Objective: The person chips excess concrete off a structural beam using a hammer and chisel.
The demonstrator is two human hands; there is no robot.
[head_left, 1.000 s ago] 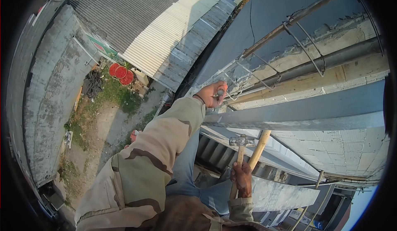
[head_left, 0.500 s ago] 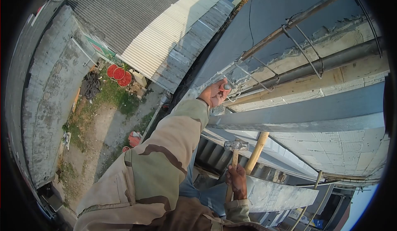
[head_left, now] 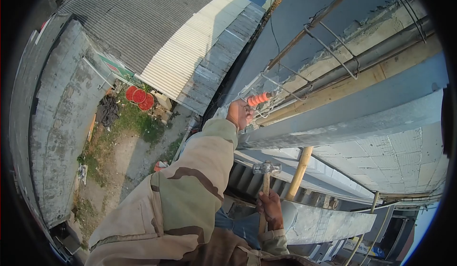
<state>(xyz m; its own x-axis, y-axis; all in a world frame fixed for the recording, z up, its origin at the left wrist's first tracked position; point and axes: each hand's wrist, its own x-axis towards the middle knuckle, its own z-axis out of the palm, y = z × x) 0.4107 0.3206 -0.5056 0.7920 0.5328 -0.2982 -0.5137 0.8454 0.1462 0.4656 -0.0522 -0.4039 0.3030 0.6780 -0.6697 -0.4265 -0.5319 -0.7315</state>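
One left hand (head_left: 241, 114) is curled around one orange-gripped tool (head_left: 258, 99), which juts out beyond its fingers. Nearer the body, one right hand (head_left: 270, 208) grips one hammer (head_left: 266, 168), its head beyond the fist.

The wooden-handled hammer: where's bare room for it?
Bare, though slopes are unclear: smooth grey beam between yellowish wooden pole and white block wall; pale grey board beside the right hand. Crowded: around the left hand, orange ribbed handle and thin steel loops.
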